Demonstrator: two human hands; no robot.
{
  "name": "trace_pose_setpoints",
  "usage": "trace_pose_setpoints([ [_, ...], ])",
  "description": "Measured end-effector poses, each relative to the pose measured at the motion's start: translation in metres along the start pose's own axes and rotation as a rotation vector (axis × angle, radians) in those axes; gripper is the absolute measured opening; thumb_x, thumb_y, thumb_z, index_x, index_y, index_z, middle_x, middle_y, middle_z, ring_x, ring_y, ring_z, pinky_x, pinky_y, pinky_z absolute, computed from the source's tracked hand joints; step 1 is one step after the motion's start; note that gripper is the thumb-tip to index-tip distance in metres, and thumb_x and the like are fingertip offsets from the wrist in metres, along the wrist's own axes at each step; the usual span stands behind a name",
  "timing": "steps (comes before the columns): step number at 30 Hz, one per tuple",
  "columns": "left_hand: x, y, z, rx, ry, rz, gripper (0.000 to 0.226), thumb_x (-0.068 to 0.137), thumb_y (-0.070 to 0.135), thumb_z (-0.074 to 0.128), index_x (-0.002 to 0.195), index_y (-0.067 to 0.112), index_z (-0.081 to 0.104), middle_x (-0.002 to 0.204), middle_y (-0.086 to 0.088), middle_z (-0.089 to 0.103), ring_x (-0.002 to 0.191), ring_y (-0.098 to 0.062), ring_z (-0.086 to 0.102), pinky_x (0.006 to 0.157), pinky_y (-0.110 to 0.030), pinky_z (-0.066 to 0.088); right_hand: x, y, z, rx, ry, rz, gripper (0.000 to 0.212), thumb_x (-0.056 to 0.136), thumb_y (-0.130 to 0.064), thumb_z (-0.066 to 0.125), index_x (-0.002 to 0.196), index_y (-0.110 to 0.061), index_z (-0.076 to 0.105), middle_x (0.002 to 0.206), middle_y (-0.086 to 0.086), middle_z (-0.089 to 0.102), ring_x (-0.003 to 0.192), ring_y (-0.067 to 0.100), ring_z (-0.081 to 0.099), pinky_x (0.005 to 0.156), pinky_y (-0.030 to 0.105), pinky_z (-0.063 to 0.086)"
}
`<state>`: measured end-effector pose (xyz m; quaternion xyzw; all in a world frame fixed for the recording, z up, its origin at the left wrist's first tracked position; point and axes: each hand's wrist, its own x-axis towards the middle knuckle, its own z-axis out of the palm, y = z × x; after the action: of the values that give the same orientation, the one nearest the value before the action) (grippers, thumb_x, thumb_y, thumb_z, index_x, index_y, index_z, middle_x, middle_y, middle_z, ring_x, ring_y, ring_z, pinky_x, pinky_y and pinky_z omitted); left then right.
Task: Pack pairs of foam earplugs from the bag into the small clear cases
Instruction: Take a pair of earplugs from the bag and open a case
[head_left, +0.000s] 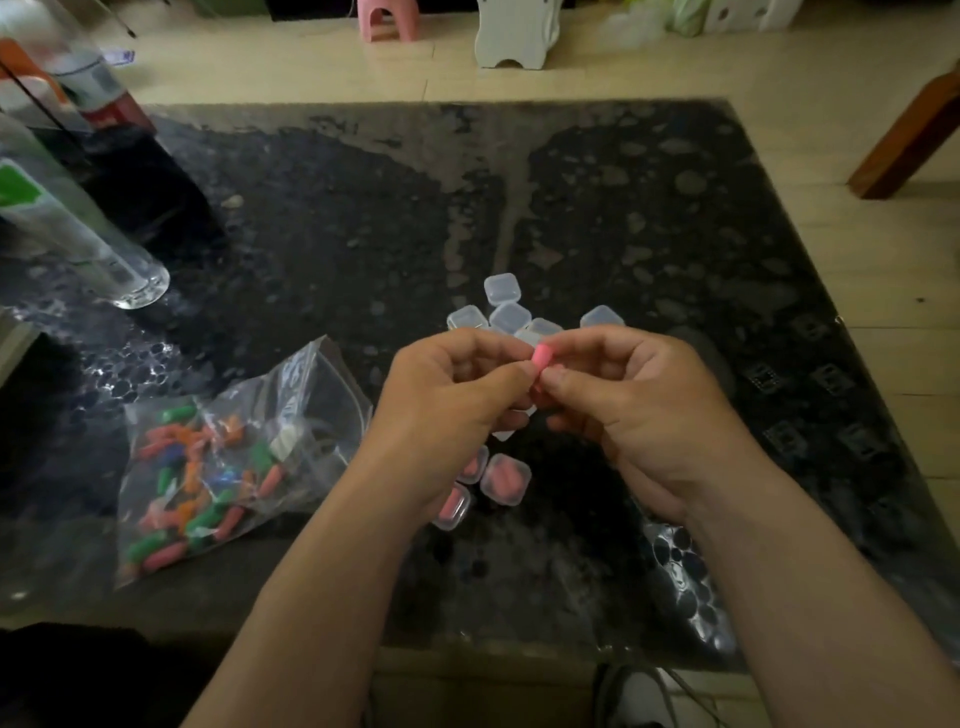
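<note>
Head view. Pink earplug (542, 358) sits between the two hands above mid-table (337, 234), long axis near upright, top tipped slightly away from the person. Right hand (639, 410) pinches its lower part, thumb against forefinger. Left hand (447, 405) is curled round a held case (505, 432). Only clear edges show, so lid state cannot be told. Earplug touches left thumb. Judgement: next move is a short drop leftward into that case. Bag (306, 415) lies well left; empty cases (502, 288) just beyond hands; filled cases (505, 479) under left wrist.
</note>
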<state>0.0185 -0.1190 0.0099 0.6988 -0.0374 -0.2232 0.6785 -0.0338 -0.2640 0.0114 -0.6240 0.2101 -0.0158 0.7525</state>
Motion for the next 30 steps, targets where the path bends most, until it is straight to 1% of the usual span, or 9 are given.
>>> trace_pose_setpoints([
  [4, 0.003, -0.002, 0.002, 0.067, 0.017, 0.008, 0.006, 0.090, 0.004, 0.073, 0.092, 0.009, 0.077, 0.081, -0.015, 0.076, 0.074, -0.021, 0.073, 0.068, -0.030, 0.057, 0.000, 0.000, 0.000, 0.026, 0.010, 0.005, 0.018, 0.088, 0.005, 0.071, 0.098, -0.010, 0.074, 0.083, 0.009, 0.077, 0.077, 0.019, 0.076, 0.066, 0.029, 0.061],
  [8, 0.003, 0.000, -0.001, 0.199, 0.027, 0.043, 0.015, 0.090, 0.005, 0.070, 0.089, 0.014, 0.081, 0.078, -0.007, 0.077, 0.072, -0.017, 0.073, 0.068, -0.029, 0.061, -0.001, -0.001, 0.002, -0.025, -0.014, 0.012, 0.015, 0.090, 0.002, 0.070, 0.102, -0.006, 0.075, 0.087, 0.013, 0.077, 0.080, 0.022, 0.076, 0.071, 0.032, 0.063],
  [11, 0.007, -0.002, -0.006, 0.240, 0.125, 0.066, 0.018, 0.091, 0.007, 0.070, 0.086, 0.021, 0.080, 0.077, -0.004, 0.077, 0.073, -0.017, 0.074, 0.075, -0.036, 0.064, 0.001, -0.004, 0.002, -0.024, 0.105, 0.006, 0.008, 0.089, 0.002, 0.071, 0.091, -0.005, 0.074, 0.082, 0.014, 0.076, 0.073, 0.020, 0.073, 0.066, 0.029, 0.061],
  [13, 0.013, -0.008, -0.013, 0.361, 0.213, 0.112, 0.019, 0.091, 0.009, 0.071, 0.087, 0.026, 0.079, 0.077, 0.003, 0.076, 0.073, -0.012, 0.073, 0.076, -0.031, 0.063, 0.004, -0.006, 0.001, 0.009, 0.192, 0.029, 0.009, 0.089, 0.005, 0.069, 0.088, -0.003, 0.071, 0.079, 0.013, 0.075, 0.070, 0.019, 0.070, 0.063, 0.027, 0.061],
  [15, 0.014, -0.013, -0.017, 0.580, 0.229, 0.147, 0.015, 0.091, 0.013, 0.071, 0.098, 0.024, 0.078, 0.083, 0.009, 0.073, 0.072, -0.003, 0.068, 0.072, -0.017, 0.056, 0.006, -0.006, -0.001, 0.033, 0.255, 0.056, 0.010, 0.089, 0.007, 0.068, 0.087, -0.003, 0.070, 0.077, 0.012, 0.075, 0.069, 0.018, 0.069, 0.064, 0.028, 0.063],
  [18, 0.016, -0.024, -0.014, 0.932, 0.123, 0.186, 0.020, 0.091, 0.023, 0.070, 0.110, 0.021, 0.076, 0.098, 0.007, 0.062, 0.084, -0.010, 0.061, 0.076, -0.025, 0.051, 0.008, -0.005, -0.004, 0.046, 0.301, 0.060, 0.011, 0.089, 0.007, 0.069, 0.089, -0.004, 0.070, 0.073, 0.009, 0.075, 0.068, 0.017, 0.071, 0.066, 0.029, 0.062],
  [20, 0.015, -0.026, -0.009, 1.087, 0.040, 0.181, 0.030, 0.092, 0.031, 0.069, 0.121, 0.024, 0.070, 0.103, 0.009, 0.050, 0.093, -0.011, 0.052, 0.079, -0.025, 0.042, 0.009, -0.006, -0.007, 0.056, 0.327, 0.057, 0.010, 0.088, 0.006, 0.069, 0.090, -0.004, 0.070, 0.071, 0.008, 0.075, 0.067, 0.017, 0.071, 0.066, 0.029, 0.061],
  [24, 0.012, -0.026, -0.003, 1.133, -0.003, 0.181, 0.044, 0.091, 0.036, 0.073, 0.132, 0.024, 0.063, 0.123, 0.005, 0.050, 0.110, -0.015, 0.051, 0.092, -0.029, 0.047, 0.012, -0.008, -0.012, 0.069, 0.374, 0.048, 0.013, 0.088, 0.005, 0.068, 0.084, -0.007, 0.070, 0.077, 0.012, 0.074, 0.069, 0.021, 0.071, 0.067, 0.030, 0.060],
  [30, 0.013, -0.026, 0.004, 1.185, -0.018, 0.137, 0.046, 0.090, 0.035, 0.074, 0.133, 0.026, 0.060, 0.132, 0.004, 0.050, 0.115, -0.017, 0.050, 0.089, -0.027, 0.045, 0.011, -0.011, -0.016, 0.043, 0.407, 0.041, 0.010, 0.088, 0.005, 0.066, 0.087, -0.004, 0.070, 0.077, 0.012, 0.075, 0.064, 0.017, 0.070, 0.064, 0.028, 0.063],
])
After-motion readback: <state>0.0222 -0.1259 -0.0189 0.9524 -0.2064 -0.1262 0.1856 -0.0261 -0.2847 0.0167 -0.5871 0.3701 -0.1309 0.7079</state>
